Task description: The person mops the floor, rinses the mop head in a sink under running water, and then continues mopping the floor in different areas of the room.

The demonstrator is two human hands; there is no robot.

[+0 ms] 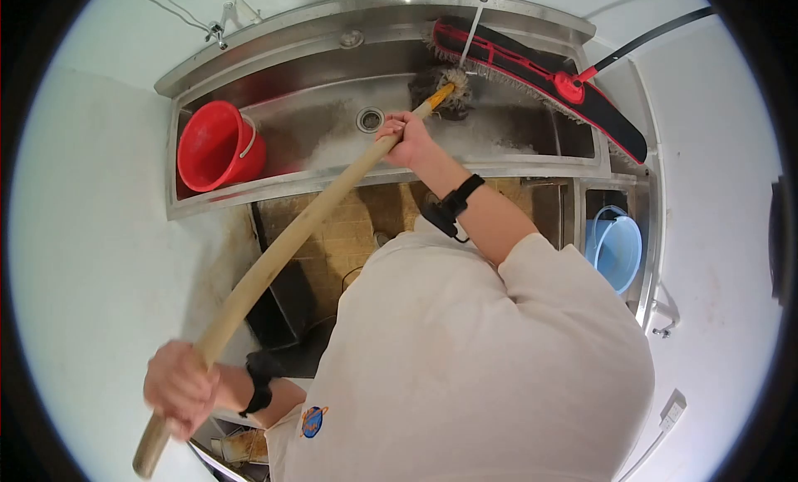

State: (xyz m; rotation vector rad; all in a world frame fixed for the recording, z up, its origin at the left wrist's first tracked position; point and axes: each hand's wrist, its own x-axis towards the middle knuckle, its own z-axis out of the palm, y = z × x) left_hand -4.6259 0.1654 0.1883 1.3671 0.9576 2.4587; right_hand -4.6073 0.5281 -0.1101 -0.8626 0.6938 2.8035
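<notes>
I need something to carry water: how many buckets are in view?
2: a red plastic bucket at the left end of the steel sink, and a blue plastic bucket below its right end.

White walls (91,232) fill the left and right of the frame, smooth and evenly lit, with a bright glare on the steel at top centre. A long stainless-steel sink trough (332,178) runs across the upper half, its drain (370,118) near the middle and foamy water on its floor. At the trough's left end stands a red bucket (218,145). A red and black flat mop (540,79) leans across its right end at upper right. Below the trough the floor is brownish tile (357,224), stained dark along the left wall. A blue bucket (617,249) sits at centre right. A white wall socket (672,409) shows at lower right.
</notes>
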